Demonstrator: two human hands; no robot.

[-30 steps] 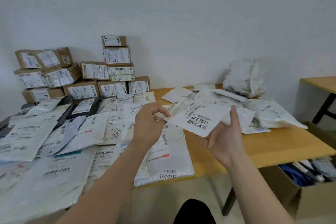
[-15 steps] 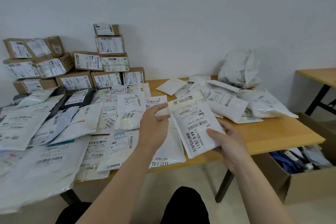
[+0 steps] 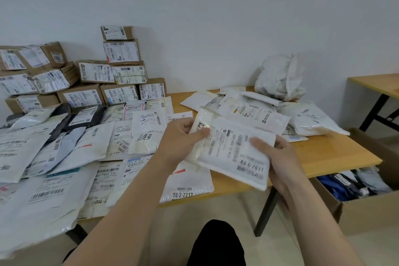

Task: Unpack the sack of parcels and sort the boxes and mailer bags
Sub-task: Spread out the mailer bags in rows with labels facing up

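My left hand (image 3: 183,138) and right hand (image 3: 278,155) both grip white bag (image 3: 233,147), up over surface (image 3: 328,153). I think: read label, keep bag flat, lay beside other bags (image 3: 86,149), not by boxes (image 3: 90,80).

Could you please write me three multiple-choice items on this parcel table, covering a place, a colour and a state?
1. Where do the cardboard boxes stand?
A. far left, against the wall
B. on the floor
C. at the right edge of the table

2. What colour is the mailer bag being held?
A. black
B. white
C. blue

3. How is that bag held?
A. lying flat, untouched
B. by the left hand only
C. by both hands, above the table

Answers: 1 A, they are stacked by the wall at the far left. 2 B, its plastic is white. 3 C, left hand and right hand each grip an end.
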